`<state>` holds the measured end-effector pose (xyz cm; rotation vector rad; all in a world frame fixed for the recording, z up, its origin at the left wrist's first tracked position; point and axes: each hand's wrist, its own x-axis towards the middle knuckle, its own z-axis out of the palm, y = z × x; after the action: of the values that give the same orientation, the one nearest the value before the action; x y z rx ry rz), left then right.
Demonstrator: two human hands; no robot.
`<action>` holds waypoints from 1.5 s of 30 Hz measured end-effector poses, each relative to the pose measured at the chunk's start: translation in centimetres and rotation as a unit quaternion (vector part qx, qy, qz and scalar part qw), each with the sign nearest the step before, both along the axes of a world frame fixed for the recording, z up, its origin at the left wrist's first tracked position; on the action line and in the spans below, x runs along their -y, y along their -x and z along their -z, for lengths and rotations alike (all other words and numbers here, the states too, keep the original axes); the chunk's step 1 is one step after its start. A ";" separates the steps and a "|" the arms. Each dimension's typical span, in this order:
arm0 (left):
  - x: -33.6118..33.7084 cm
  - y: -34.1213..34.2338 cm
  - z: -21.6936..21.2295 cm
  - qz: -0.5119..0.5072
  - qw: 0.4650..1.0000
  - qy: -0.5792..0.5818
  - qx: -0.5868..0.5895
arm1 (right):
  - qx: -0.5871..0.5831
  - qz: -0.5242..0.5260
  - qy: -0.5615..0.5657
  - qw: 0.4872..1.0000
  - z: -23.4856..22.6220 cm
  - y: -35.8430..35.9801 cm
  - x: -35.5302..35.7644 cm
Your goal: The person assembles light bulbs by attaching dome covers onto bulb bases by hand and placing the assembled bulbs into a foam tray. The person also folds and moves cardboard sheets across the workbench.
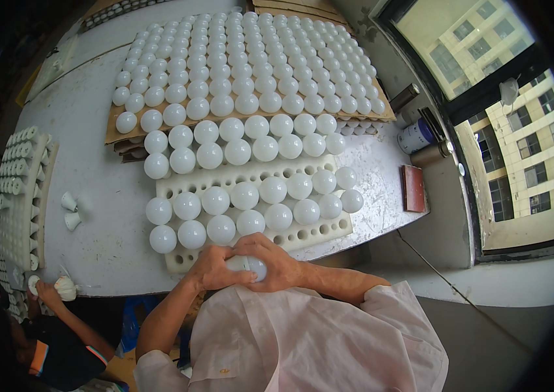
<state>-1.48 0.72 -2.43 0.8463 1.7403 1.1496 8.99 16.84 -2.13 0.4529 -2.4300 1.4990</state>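
Observation:
Close to my chest, at the table's front edge, a white LED bulb [255,266] is held between both hands. My left hand [213,266] is closed round one end of it, and my right hand [278,261] wraps the rounded end with the thumb across it. Fingers hide part of the bulb. Just beyond my hands lies a white foam tray [324,230] with rows of round holes. Two rows of white bulbs [244,195] stand in its middle holes, and two more rows [237,151] stand at its far side.
A cardboard sheet [117,132] beyond carries many rows of bulbs. Two white cup-shaped parts [71,210] sit at left, near stacked trays of parts [18,189]. A co-worker's hand [48,294] is at lower left. By the window are a jar [415,137] and a red-brown box [413,188].

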 end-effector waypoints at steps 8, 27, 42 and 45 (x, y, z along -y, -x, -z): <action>-2.9 -1.2 -1.2 0.043 0.988 0.056 0.137 | -0.041 0.050 0.057 0.996 -0.1 -2.0 -1.9; -12.3 -5.1 1.2 0.016 0.981 0.017 0.194 | 0.068 0.481 -0.253 0.837 7.0 -15.2 -20.5; -5.2 -6.1 1.1 -0.319 0.939 -0.009 0.128 | 0.298 0.251 -0.329 0.860 10.9 -11.1 -33.7; -3.6 -4.4 1.0 -0.381 0.920 -0.027 0.086 | 0.304 0.243 -0.355 0.850 11.3 -11.4 -34.2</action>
<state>2.90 4.29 -3.38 0.0489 1.9428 1.7128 20.40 51.05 -13.45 -0.6027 -3.1996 0.5220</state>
